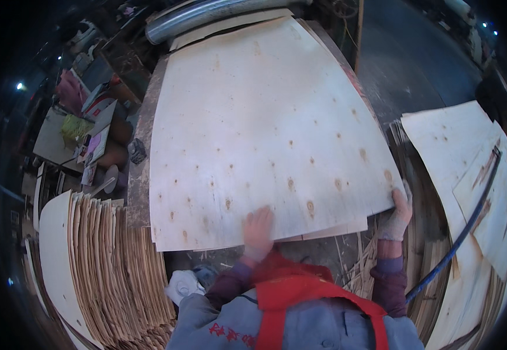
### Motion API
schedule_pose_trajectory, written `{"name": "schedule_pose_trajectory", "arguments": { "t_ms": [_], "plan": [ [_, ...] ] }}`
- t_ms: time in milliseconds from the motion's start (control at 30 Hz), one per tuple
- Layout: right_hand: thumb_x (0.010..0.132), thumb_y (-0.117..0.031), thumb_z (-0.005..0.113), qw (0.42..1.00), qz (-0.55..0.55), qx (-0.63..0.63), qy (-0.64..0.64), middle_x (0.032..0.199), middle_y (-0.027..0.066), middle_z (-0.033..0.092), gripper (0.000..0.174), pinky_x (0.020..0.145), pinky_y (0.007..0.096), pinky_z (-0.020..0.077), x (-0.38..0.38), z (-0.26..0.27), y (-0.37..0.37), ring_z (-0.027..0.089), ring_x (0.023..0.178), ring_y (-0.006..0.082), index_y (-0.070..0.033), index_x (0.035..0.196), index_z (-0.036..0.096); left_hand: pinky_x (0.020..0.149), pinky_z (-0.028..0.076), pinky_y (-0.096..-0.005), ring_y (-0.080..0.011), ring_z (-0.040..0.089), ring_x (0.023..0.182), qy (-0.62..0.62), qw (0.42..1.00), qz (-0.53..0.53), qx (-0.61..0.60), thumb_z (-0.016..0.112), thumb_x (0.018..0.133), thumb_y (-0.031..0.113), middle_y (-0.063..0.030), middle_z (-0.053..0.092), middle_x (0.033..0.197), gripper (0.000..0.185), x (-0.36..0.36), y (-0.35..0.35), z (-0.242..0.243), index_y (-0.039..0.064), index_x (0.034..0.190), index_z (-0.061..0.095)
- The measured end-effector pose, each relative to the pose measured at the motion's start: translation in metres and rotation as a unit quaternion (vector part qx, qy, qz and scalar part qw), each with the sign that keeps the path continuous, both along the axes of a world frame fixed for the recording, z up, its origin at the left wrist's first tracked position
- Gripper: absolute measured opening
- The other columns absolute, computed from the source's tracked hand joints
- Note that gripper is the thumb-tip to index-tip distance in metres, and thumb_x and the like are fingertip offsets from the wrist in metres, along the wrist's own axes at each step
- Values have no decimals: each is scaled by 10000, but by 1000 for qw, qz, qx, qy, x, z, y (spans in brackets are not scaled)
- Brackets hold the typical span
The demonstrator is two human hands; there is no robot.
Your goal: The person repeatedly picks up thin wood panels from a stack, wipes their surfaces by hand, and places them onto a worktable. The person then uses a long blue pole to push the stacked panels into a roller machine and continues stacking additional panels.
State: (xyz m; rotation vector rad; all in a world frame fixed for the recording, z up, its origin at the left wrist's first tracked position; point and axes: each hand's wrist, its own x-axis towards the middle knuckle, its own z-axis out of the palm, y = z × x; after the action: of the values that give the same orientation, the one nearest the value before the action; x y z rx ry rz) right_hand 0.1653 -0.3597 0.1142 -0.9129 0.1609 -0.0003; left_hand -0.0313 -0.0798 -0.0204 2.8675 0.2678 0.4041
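A large pale wood veneer sheet (253, 127) with brown knots lies before me on a worn table (141, 192). Another sheet (341, 229) shows beneath its near edge. My left hand (258, 229) rests flat on the near edge, palm down, slightly blurred and holding nothing. At the near right corner, my right hand (398, 214), in what looks like a partly fingerless glove, grips the top sheet's edge. The thumb is above the sheet, while the other fingers are partly hidden.
A metal roller (209, 17) spans the table's far end. Veneer stacks stand at left (109, 271) and right (441, 144). A blue hose (459, 245) crosses the right stack. Wood scraps (360, 262) litter the floor. A small dark block (137, 151) sits on the table's left margin.
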Motion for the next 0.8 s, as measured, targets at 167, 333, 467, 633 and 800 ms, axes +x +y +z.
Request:
{"name": "schedule_pose_trajectory", "arguments": {
  "t_ms": [167,333,467,633,800],
  "plan": [
    [889,-50,560,993,-3,-65,95,1269,177,585,493,982,454,493,12,-119,-19,606,1121,280,17,1368,463,919,395,-570,-370,495,1091,-12,1000,-7,-4,598,714,84,-120,512,1364,499,-10,14,-3,55,1211,575],
    [908,-71,563,981,10,-13,193,1244,137,611,435,978,458,497,17,-188,-32,608,1120,281,13,1332,514,1050,329,-544,-355,426,1289,53,998,-22,0,706,642,120,-148,451,1440,669,-17,24,-5,30,1283,535],
    [922,-232,619,978,-16,-76,195,1142,80,640,400,855,412,505,25,-194,-32,621,997,236,-33,1264,559,1074,301,-595,-328,379,1367,96,994,-28,-43,717,652,133,-119,401,1498,716,-9,39,-7,60,1336,518],
    [888,-379,670,958,-79,-80,265,1083,31,640,443,717,372,472,35,-190,-19,586,858,178,-95,1214,569,1098,291,-569,-334,374,1366,67,997,-41,-23,751,628,140,-134,385,1504,789,35,82,-4,56,1363,479],
    [908,-351,652,956,-60,-104,268,1094,28,638,376,749,380,467,37,-186,-8,578,881,183,-124,1197,572,1112,293,-523,-323,386,1357,66,997,-37,10,738,637,124,-153,409,1479,748,88,122,0,26,1337,493]
  ]
}}
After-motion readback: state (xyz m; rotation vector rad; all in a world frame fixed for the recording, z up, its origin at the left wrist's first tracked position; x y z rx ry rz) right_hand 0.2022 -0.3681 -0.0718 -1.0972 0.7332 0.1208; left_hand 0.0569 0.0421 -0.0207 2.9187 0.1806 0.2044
